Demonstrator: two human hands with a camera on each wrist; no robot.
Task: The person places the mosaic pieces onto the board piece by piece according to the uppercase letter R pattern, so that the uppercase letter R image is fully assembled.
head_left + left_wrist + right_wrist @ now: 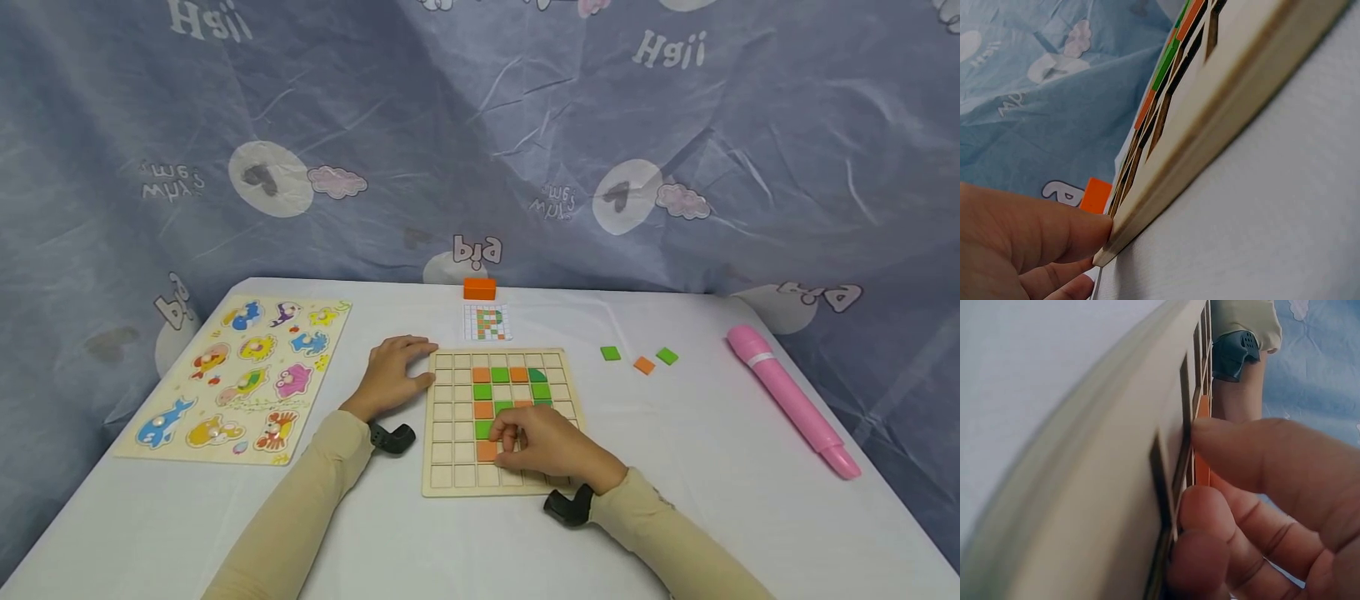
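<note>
A wooden grid board (pixel 453 477) lies on the table with orange and green tiles set in its squares. My left hand (pixel 393 375) is at the board's upper left, thumb and fingertips touching its edge; in the left wrist view the thumb (pixel 1079 234) presses that edge near the corner. Above the lower middle of the board, my right hand (pixel 551 446) has bent fingers. In the right wrist view, its thumb and index finger pinch an orange tile (pixel 1203 465) at the board surface. The hand hides some squares. Behind the board lies a pattern card (pixel 487 322) with an R of coloured squares.
Two green tiles (pixel 611 353) and an orange tile (pixel 643 365) lie right of the board. An orange block (pixel 479 289) stands behind the card. A sea-animal puzzle (pixel 247 400) is at the left, a pink marker-shaped tube (pixel 795 400) at the right.
</note>
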